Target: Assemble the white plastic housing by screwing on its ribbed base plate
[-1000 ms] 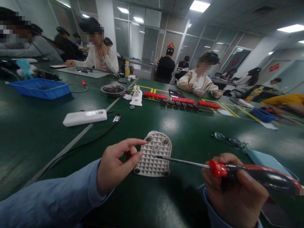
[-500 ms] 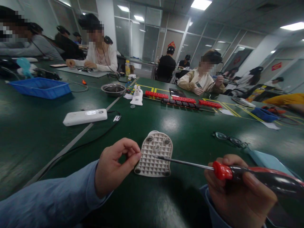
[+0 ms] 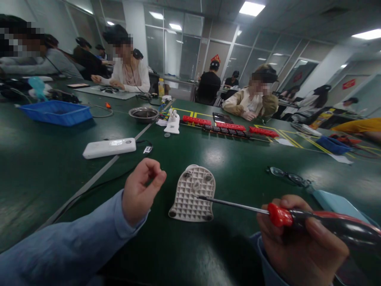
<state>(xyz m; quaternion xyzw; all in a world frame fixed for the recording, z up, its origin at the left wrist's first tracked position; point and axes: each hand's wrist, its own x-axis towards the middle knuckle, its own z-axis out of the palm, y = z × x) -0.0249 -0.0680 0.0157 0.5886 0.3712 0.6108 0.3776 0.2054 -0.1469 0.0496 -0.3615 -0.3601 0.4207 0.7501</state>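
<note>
A screwdriver (image 3: 238,204) with a red and black handle is gripped in my right hand (image 3: 300,238). Its shaft points left, and the tip is over the middle of a pale plastic base (image 3: 195,204). That base lies on the green table with its waffle-ribbed side up and dark round spots near its corners; whether the tip touches it I cannot tell. My left hand (image 3: 143,190) is raised to the left of the base, apart from it, with thumb and forefinger pinched together. Anything between those fingertips is too small to make out.
A white power bank-like device (image 3: 109,148) with a cable lies beyond my left hand. Further back are a blue tray (image 3: 56,113), a metal bowl (image 3: 144,114), a white plastic part (image 3: 172,123) and red strips (image 3: 230,126). Glasses (image 3: 288,175) and a light-blue case (image 3: 339,202) lie right. Co-workers sit across.
My left hand has moved left and up, away from the base's edge, still pinched. The screwdriver and my right hand have hardly moved. A co-worker across has raised a hand to the head.
</note>
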